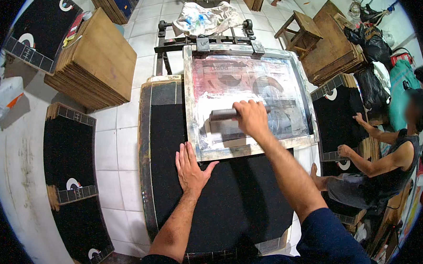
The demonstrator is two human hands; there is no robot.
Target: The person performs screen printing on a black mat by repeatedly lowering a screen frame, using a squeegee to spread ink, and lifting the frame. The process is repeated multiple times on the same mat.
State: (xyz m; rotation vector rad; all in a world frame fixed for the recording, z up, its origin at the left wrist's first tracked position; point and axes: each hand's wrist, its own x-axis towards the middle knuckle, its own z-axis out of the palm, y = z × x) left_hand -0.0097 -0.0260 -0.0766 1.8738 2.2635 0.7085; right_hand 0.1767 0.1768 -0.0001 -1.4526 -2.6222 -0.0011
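A wood-framed printing screen [250, 149] lies over the far part of a black cloth [229, 198] spread on a board. My right hand [252, 118] is wrapped around the handle of a squeegee [223, 114], which rests on the mesh left of the middle. White ink [214, 102] is smeared across the mesh there. Flat on the cloth, fingers stretched, my left hand [190, 170] lies at the near left corner of the frame, its fingertips close to the wood. Whether they touch the frame I cannot tell. The squeegee's blade edge is hidden.
Two hinge clamps [203, 45] hold the screen's far edge on a metal stand, where a stained rag [208, 18] hangs. Printed black panels [69, 149] line the left side. Wooden boards [97, 56] are stacked behind. At right, another person [380, 166] sits beside more panels [342, 118].
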